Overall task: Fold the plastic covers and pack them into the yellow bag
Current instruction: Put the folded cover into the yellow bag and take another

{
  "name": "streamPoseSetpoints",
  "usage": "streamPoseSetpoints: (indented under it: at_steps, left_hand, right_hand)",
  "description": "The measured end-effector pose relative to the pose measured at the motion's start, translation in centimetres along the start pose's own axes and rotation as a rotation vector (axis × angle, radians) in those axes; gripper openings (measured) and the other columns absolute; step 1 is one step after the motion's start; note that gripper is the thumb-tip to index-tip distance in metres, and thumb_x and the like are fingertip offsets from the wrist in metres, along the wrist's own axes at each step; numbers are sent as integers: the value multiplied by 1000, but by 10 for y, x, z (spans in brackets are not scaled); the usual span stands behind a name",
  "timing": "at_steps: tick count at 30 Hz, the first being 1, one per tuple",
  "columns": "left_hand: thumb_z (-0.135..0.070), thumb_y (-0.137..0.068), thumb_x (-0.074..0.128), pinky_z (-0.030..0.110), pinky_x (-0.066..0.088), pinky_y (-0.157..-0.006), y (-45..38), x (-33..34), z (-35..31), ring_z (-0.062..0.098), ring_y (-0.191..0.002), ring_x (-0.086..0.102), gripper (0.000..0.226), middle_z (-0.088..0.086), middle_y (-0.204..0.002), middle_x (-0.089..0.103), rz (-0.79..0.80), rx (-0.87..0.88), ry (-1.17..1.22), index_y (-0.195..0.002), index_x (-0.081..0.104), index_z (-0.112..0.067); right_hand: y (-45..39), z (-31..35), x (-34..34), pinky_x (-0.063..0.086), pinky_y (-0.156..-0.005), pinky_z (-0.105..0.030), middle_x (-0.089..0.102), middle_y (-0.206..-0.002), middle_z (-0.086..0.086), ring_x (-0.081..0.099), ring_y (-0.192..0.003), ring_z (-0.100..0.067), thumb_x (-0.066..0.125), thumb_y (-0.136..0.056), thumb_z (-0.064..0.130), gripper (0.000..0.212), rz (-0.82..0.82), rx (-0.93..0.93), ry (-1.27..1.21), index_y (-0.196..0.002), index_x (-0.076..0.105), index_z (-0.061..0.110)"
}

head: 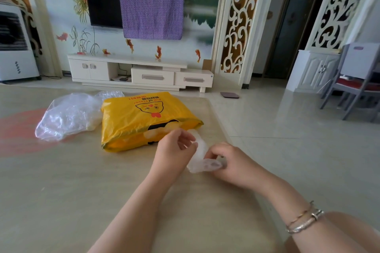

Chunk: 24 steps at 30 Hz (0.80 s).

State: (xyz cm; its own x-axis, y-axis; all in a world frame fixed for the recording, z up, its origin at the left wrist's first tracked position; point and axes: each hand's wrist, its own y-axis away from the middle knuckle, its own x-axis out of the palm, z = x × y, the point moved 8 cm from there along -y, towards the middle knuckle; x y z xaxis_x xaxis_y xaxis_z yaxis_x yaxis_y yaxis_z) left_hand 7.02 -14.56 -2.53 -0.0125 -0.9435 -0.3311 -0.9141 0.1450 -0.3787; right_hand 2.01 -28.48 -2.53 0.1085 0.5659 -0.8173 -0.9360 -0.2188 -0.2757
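A yellow bag [141, 117] with a cartoon chick print lies flat on the beige table [61, 181], its open end toward me. Just in front of that opening, both my hands hold a small clear plastic cover [200, 155], bunched into a strip. My left hand [174, 150] pinches its upper end near the bag's mouth. The cover's lower end sits in the curled fingers of my right hand [228, 162]. A heap of loose clear plastic covers [67, 115] lies left of the bag, touching it.
The table's right edge runs just past the bag, with tiled floor beyond. A white TV cabinet [139, 72] and a wall TV draped in purple cloth stand at the back. A grey chair [357, 86] is at the far right, a white appliance [16, 47] at far left.
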Motion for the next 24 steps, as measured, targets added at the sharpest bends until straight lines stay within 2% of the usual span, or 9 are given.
streamPoseSetpoints:
  at_steps: [2, 4, 6, 8, 11, 16, 19, 22, 24]
  left_hand:
    - [-17, -88, 65, 21, 45, -56, 2, 10, 5, 9, -61, 58, 4, -4, -68, 67, 109, -60, -21, -86, 64, -14]
    - [-24, -94, 56, 21, 44, -55, 3, 14, 9, 9, -61, 58, 15, -6, -67, 64, 139, -87, -101, -87, 65, -14]
    - [-34, -99, 46, 25, 45, -62, 3, 10, 8, 12, -68, 59, 30, -3, -73, 64, 115, -109, -134, -87, 65, -14]
    - [-48, -99, 38, 32, 45, -71, 4, 10, 10, 18, -77, 59, 45, 2, -77, 64, 112, -147, -131, -86, 63, -13]
    - [-62, -91, 44, 37, 45, -80, 6, 15, 17, 20, -81, 60, 43, -5, -73, 61, 152, -212, -144, -82, 55, -22]
    - [-31, -87, 65, 39, 48, -86, 4, 15, 26, 22, -89, 60, 29, -4, -83, 62, 205, -233, -242, -110, 51, -21]
    - [-29, -87, 67, 37, 51, -85, 3, 12, 28, 24, -96, 60, 30, -1, -94, 62, 184, -275, -212, -111, 49, -22]
    - [-29, -88, 68, 29, 50, -73, 1, 11, 27, 20, -93, 60, 33, -3, -95, 58, 177, -282, -198, -113, 48, -21]
    - [-29, -88, 68, 29, 50, -73, 1, 12, 27, 20, -94, 60, 36, -4, -94, 56, 176, -282, -196, -116, 47, -20]
  right_hand:
    - [-1, -6, -1, 37, -66, -14, 56, -73, 18, 50, -74, 3, 62, -79, 23, 8, 8, 34, -45, -72, 59, 26]
    - [-3, -10, -2, 34, -60, -19, 53, -67, 10, 42, -64, 2, 58, -76, 36, 21, 0, 53, -95, -71, 59, 16]
    - [-7, -14, -3, 32, -58, -22, 47, -63, 6, 40, -62, -3, 64, -82, 39, 33, -24, 94, -142, -69, 52, 11]
    - [-12, -17, -5, 32, -57, -22, 49, -59, 11, 43, -58, -3, 68, -87, 35, 31, -59, 137, -214, -70, 49, 18]
    - [-22, -24, -5, 31, -51, -17, 52, -53, 12, 41, -49, 1, 68, -88, 36, 24, -118, 233, -275, -84, 50, 22]
    - [-32, -38, -15, 35, -59, -23, 48, -73, 3, 43, -63, -11, 72, -84, 23, 30, -302, 385, -305, -79, 43, 20]
    - [-34, -20, -27, 38, -61, -19, 49, -73, 3, 44, -65, -10, 70, -83, 10, 26, -349, 267, -305, -76, 47, 18]
    - [-30, 7, -21, 41, -67, -10, 59, -85, 8, 54, -75, -2, 63, -85, 1, 17, -217, 87, -292, -85, 57, 18]
    - [-25, 11, -8, 39, -74, -7, 61, -99, 13, 55, -91, 2, 60, -84, 4, 21, -87, 68, -198, -95, 61, 22]
